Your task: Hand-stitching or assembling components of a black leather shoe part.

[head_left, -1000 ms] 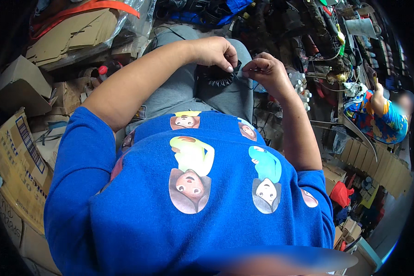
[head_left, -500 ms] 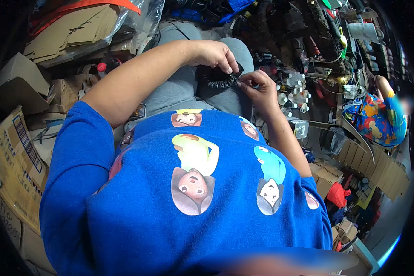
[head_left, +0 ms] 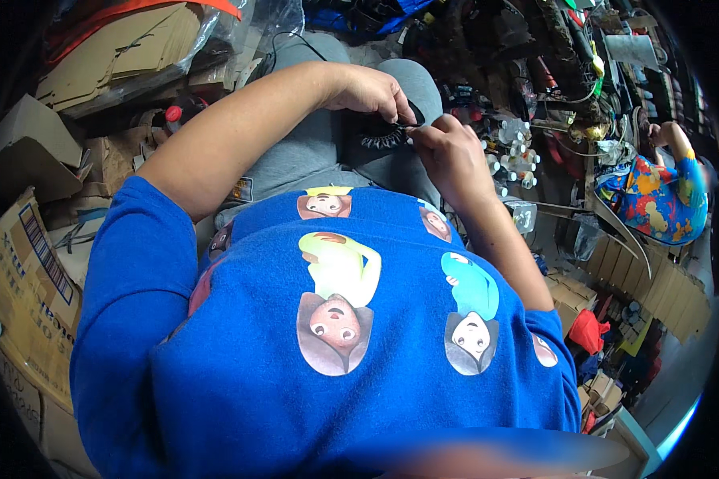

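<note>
Over my lap, my left hand (head_left: 373, 94) pinches the upper edge of a black piece with a curved row of pale, fringe-like loops (head_left: 382, 141). The fringe hangs just below the fingertips, against the dark patch on my grey trousers. Close beside it on the right, my right hand (head_left: 455, 156) is closed, with thumb and fingers pressed together at the piece's right edge. What those fingers grip is too small to make out. The exact kind of the black piece cannot be told.
Flattened cardboard (head_left: 160, 44) and an open carton (head_left: 32, 148) lie at the left, near a red-capped bottle (head_left: 173, 114). Small clear bottles (head_left: 519, 164) stand right of my knees. A person in a colourful shirt (head_left: 655, 199) sits far right, beside cluttered shelving.
My right hand has turned over, its back now showing more, and has closed in on the black piece. My left hand keeps its pinch nearly in place.
</note>
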### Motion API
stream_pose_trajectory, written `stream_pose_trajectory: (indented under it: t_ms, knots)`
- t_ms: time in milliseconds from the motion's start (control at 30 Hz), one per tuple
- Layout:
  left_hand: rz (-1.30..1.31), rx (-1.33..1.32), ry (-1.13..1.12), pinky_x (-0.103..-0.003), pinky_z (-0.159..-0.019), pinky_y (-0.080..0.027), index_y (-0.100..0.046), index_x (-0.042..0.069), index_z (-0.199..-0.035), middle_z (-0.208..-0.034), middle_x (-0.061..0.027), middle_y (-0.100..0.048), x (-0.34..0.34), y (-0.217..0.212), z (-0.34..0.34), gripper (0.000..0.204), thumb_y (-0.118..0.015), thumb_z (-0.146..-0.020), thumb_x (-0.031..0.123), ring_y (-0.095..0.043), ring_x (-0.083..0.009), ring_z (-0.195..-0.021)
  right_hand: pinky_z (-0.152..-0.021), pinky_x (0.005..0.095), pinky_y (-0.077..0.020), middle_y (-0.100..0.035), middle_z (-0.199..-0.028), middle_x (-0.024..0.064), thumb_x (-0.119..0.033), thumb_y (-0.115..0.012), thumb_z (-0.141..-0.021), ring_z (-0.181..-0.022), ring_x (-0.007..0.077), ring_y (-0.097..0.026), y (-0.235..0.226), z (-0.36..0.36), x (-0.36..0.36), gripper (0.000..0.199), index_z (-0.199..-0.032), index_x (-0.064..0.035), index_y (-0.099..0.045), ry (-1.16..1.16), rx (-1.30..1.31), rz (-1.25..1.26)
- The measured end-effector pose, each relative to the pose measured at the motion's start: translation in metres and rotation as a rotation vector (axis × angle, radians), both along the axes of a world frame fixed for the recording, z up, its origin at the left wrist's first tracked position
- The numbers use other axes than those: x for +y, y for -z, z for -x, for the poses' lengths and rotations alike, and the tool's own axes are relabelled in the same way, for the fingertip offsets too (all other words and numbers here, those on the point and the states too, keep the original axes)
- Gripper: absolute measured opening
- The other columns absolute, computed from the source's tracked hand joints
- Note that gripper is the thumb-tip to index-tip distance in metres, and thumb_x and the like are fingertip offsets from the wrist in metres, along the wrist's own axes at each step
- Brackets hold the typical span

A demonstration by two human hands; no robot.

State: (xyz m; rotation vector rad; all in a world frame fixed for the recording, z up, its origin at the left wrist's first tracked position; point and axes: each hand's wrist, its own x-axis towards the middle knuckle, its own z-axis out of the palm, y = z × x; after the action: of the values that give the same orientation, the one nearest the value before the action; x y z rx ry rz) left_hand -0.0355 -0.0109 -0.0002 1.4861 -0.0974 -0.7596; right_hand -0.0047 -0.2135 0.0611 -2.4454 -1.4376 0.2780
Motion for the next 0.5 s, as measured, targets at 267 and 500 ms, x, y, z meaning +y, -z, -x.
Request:
stream_pose_trajectory:
  t_ms: [267, 500]
  knots:
    - [0.022, -0.259, -0.035, -0.025, -0.089, -0.042, -0.06, -0.002, -0.111, -0.102, -0.0059, -0.065, 0.011, 0.011, -0.001, 0.036, -0.056, -0.075, -0.003, -0.057, -0.012, -0.098, -0.073, 0.0392, -0.0464, -0.059, -0.082, 0.0121, -0.005, -0.057, -0.073, -0.083, 0.029, -0.06, 0.0, -0.029, 0.025, 0.017, -0.082, -0.011, -0.07, -0.243, -0.094, 0.249]
    - [-0.304, -0.434, -0.088, -0.028, -0.076, -0.049, -0.066, 0.0, -0.092, -0.084, -0.0068, -0.066, 0.011, 0.004, -0.001, 0.018, -0.065, -0.073, 0.001, -0.062, -0.0137, -0.081, -0.071, 0.0324, -0.049, -0.058, -0.079, 0.0082, -0.005, -0.07, -0.072, -0.076, 0.0229, -0.059, -0.011, -0.052, 0.024, 0.023, -0.093, -0.0123, -0.071, -0.144, 0.297, 0.196]
